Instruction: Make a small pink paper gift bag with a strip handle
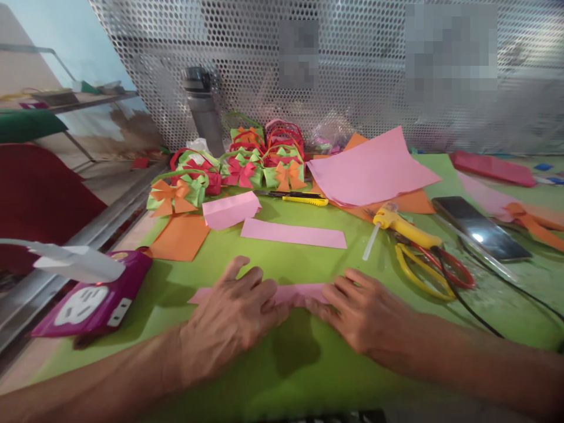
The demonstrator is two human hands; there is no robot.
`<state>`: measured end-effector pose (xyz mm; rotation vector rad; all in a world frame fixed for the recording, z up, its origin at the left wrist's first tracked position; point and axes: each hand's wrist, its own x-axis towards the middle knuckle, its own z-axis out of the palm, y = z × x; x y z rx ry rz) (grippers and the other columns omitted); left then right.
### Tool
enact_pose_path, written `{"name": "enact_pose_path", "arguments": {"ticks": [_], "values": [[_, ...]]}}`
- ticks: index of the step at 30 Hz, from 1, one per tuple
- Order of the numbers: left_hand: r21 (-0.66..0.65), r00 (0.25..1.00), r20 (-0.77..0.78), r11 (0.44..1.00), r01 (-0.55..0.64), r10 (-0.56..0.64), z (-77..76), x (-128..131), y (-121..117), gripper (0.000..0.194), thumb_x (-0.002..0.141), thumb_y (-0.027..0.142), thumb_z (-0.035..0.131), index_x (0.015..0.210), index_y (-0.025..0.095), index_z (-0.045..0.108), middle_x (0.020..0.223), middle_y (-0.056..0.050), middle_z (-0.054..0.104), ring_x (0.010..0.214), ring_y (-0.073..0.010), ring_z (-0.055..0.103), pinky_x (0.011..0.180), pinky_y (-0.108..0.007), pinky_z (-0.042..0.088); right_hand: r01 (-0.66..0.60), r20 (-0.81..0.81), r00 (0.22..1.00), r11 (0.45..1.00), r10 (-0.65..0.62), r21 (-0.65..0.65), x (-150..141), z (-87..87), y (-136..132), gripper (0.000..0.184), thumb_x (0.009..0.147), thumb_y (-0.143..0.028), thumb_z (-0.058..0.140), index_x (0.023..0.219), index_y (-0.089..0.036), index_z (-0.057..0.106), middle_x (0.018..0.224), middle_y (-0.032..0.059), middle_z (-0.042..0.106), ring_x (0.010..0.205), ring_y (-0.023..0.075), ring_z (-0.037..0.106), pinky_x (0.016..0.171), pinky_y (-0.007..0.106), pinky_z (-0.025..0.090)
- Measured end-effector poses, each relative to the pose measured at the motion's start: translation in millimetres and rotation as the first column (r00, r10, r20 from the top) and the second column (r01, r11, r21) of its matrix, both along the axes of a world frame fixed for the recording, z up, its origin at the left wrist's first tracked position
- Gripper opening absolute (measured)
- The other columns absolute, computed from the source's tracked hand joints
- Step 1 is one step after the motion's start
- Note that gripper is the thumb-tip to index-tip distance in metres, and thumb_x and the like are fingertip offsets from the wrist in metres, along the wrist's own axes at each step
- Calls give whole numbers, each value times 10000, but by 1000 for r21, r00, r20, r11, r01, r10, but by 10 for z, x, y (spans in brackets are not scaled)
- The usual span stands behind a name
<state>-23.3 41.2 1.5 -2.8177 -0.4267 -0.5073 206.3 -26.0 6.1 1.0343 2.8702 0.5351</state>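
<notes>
A narrow pink paper strip (pixel 299 292) lies flat on the green tabletop, under both hands. My left hand (pixel 240 305) covers its left part, fingers bent and thumb pressed along the near edge. On the right part, my right hand (pixel 359 308) has its fingers curled over the paper and its thumb at the near edge. The two thumbs almost meet at the middle. Beyond the hands lie a second flat pink strip (pixel 293 234) and a folded pink paper piece (pixel 231 210).
Small paper baskets with bows (pixel 240 170) stand at the back by a bottle (pixel 205 114). A yellow cutter (pixel 304 200), pink sheets (pixel 370 170), glue gun (pixel 405 227), scissors (pixel 423 276) and phone (pixel 480 228) lie beyond and right. A purple power strip (pixel 99 294) sits left.
</notes>
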Motion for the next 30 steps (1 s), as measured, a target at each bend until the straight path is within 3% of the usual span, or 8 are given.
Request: {"name": "enact_pose_path", "arguments": {"ticks": [4,9,15,18,20,22,25,30], "values": [[-8,1000,23,1000,-20,20,-18,5,-3,194,873,157,473,866,272,630,640,16,503,623,-149,383,827,-426,320,9,55,998,1000,-8,-13,149,20,-72,282,802,-186,491,1067,-124,564,825,59,557,674,178,449,575,342,258],[-30,999,-22,999,-34,33,-5,-13,-10,206,871,148,474,904,277,631,647,18,498,630,-148,388,837,-427,322,-9,-2,1000,1000,9,15,404,-94,-189,307,797,-129,470,1088,-92,561,788,42,570,638,162,444,569,342,274],[-36,998,60,999,-8,10,-34,-15,27,238,854,120,486,898,304,632,611,31,454,591,-128,362,828,-396,308,228,-99,966,966,-241,-125,463,-13,-298,443,755,-87,466,1189,-149,523,827,55,608,740,185,527,662,333,359],[-29,998,64,1000,-10,12,-45,27,31,234,846,124,493,886,304,637,612,29,459,593,-130,365,823,-391,305,392,-302,807,843,-507,-368,295,159,-217,315,806,-119,438,1065,-198,600,711,14,608,629,134,548,559,251,361],[-23,998,54,999,-25,26,-44,59,21,231,849,135,494,879,311,640,618,28,467,605,-134,376,827,-394,300,428,-336,625,669,-705,-608,135,259,-119,215,832,-209,450,936,-184,636,593,-13,579,520,107,520,472,214,338],[-8,998,51,999,-31,31,-43,78,6,238,858,142,482,889,316,642,613,30,466,605,-135,376,828,-398,300,312,-285,509,483,-812,-818,-17,296,-13,206,819,-206,436,871,-171,632,573,-23,570,458,82,505,414,180,327],[-17,997,62,999,-39,40,-53,64,-17,220,866,157,480,877,300,647,601,31,461,603,-134,379,840,-415,312,187,-180,452,290,-874,-938,-171,231,125,194,788,-211,414,783,-155,600,549,-17,568,391,80,502,335,163,303],[-77,988,140,996,-49,59,-94,11,-29,216,843,159,516,674,235,626,604,29,462,637,-132,395,935,-497,274,239,-123,508,276,-853,-931,-293,145,289,267,769,-287,447,556,-156,542,467,10,564,359,98,507,328,174,345]]}}
